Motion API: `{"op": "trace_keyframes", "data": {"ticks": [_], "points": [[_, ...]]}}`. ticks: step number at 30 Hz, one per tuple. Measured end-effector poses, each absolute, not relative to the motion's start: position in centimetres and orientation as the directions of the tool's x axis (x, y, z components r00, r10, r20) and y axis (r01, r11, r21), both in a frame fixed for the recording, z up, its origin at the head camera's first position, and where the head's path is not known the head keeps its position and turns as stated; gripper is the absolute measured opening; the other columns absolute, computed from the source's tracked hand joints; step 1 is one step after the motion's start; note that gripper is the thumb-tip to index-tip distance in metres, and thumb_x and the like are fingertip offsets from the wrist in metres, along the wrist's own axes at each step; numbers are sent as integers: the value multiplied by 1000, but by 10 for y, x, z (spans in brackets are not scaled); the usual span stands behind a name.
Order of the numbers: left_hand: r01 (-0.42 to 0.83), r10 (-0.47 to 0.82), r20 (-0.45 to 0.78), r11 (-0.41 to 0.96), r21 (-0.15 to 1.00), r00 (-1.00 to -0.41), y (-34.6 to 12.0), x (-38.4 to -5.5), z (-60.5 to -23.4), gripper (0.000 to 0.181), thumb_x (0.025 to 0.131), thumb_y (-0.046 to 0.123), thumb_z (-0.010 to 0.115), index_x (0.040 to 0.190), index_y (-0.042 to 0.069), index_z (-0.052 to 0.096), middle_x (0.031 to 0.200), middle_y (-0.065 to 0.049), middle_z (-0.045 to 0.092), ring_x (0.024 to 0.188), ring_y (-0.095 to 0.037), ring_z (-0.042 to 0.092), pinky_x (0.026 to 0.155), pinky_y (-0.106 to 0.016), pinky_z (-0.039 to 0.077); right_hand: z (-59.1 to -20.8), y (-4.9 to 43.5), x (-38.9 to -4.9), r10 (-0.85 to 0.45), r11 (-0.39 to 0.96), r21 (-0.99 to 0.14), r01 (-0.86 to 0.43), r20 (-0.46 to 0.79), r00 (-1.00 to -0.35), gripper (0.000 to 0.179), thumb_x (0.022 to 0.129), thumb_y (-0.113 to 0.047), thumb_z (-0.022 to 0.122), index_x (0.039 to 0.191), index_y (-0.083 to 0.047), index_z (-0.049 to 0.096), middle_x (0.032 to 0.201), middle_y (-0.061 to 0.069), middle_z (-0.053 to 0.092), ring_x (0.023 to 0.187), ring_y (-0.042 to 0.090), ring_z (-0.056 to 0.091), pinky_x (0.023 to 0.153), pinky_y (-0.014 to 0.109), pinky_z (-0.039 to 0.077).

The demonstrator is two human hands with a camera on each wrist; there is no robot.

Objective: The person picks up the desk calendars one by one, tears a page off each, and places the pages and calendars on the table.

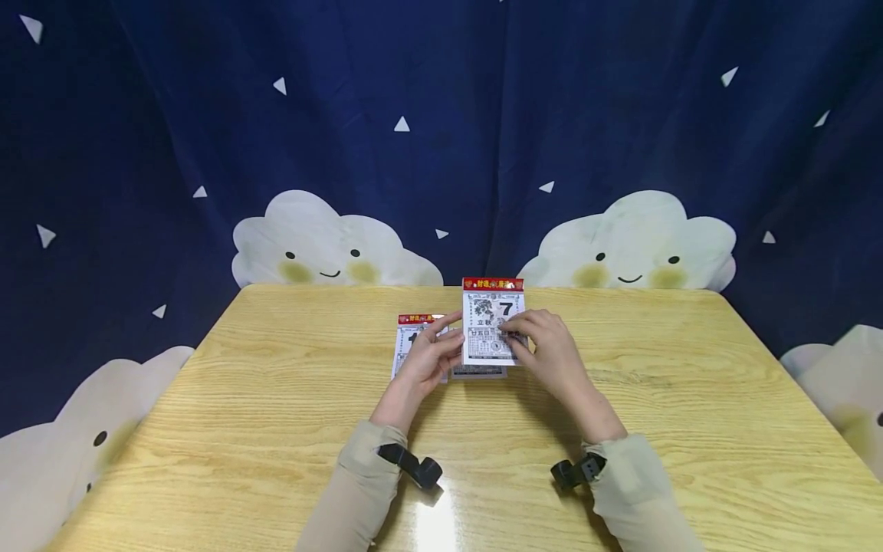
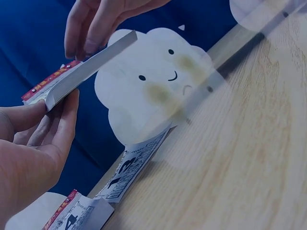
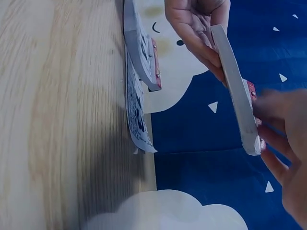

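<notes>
My left hand [image 1: 431, 356] grips a small tear-off calendar [image 1: 483, 310] by its left edge and holds it up off the table. The pad is thick, with a red header strip and a large 7 on its front page. Over the lower right of that page are the bent fingers of my right hand [image 1: 552, 349], blurred in the right wrist view, close to its face. A second calendar pad [image 2: 79, 215], red-topped too, lies behind my left hand. Beside it a printed page marked 13 [image 2: 127, 175] rests on the table, partly hidden below the raised pad in the head view.
The wood-grain table [image 1: 276, 399] reaches back to a dark blue curtain [image 1: 455, 115] printed with smiling clouds and small white triangles. A black strap device [image 1: 414, 466] sits on the left wrist and another [image 1: 578, 471] on the right.
</notes>
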State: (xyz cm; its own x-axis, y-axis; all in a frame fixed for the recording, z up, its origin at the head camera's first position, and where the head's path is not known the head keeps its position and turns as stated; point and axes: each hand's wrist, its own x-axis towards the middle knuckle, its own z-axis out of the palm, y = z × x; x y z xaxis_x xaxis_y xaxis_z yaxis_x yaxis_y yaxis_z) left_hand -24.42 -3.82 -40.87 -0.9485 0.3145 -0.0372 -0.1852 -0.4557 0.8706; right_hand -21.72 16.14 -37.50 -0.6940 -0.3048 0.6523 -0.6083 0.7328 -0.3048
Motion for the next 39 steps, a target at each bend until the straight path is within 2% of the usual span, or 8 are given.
{"op": "trace_keyframes", "data": {"ticks": [4, 9, 19, 27, 35, 39], "points": [[-189, 319, -40, -454, 871, -947, -39, -244, -409, 48, 89, -6, 45, 136, 5, 39, 93, -1, 66, 75, -12, 65, 70, -24, 54, -376, 161, -216, -427, 689, -248, -681, 620, -658, 21, 71, -19, 76, 90, -12, 70, 95, 1, 64, 93, 19, 55, 85, 36, 42], [-191, 326, -38, -452, 871, -945, -39, -244, -410, 48, 90, -5, 45, 136, 6, 39, 93, -1, 66, 76, -12, 66, 71, -25, 54, -379, 161, -216, -479, 678, -223, -701, 589, -651, 31, 64, -29, 81, 89, -15, 70, 98, -1, 63, 97, 17, 52, 87, 36, 40], [-188, 317, -40, -452, 872, -948, -40, -245, -411, 48, 90, -4, 46, 136, 7, 39, 98, -4, 65, 76, -13, 66, 70, -24, 54, -378, 159, -214, -525, 655, -180, -733, 590, -614, 18, 70, -20, 77, 85, -15, 71, 96, -2, 62, 97, 17, 52, 87, 36, 40], [-180, 312, -36, -448, 876, -949, -39, -245, -410, 49, 90, -6, 45, 136, 6, 38, 100, -5, 63, 75, -12, 65, 69, -23, 54, -377, 156, -214, -531, 648, -130, -750, 629, -568, 7, 75, -15, 71, 82, -13, 72, 88, -3, 62, 89, 15, 54, 83, 34, 43], [-185, 324, -30, -458, 870, -946, -38, -245, -410, 48, 90, -6, 44, 137, 7, 37, 96, -2, 64, 74, -11, 65, 67, -22, 54, -375, 154, -215, -484, 637, -121, -761, 706, -517, 7, 70, -12, 75, 75, -12, 70, 80, -5, 63, 81, 14, 56, 74, 31, 45], [-185, 324, -24, -477, 859, -946, -38, -245, -410, 48, 90, -6, 43, 137, 5, 37, 97, -2, 64, 76, -11, 65, 68, -23, 53, -373, 154, -214, -462, 637, -142, -758, 717, -522, 9, 67, -11, 77, 73, -13, 70, 78, -5, 63, 78, 13, 56, 72, 30, 45]]}}
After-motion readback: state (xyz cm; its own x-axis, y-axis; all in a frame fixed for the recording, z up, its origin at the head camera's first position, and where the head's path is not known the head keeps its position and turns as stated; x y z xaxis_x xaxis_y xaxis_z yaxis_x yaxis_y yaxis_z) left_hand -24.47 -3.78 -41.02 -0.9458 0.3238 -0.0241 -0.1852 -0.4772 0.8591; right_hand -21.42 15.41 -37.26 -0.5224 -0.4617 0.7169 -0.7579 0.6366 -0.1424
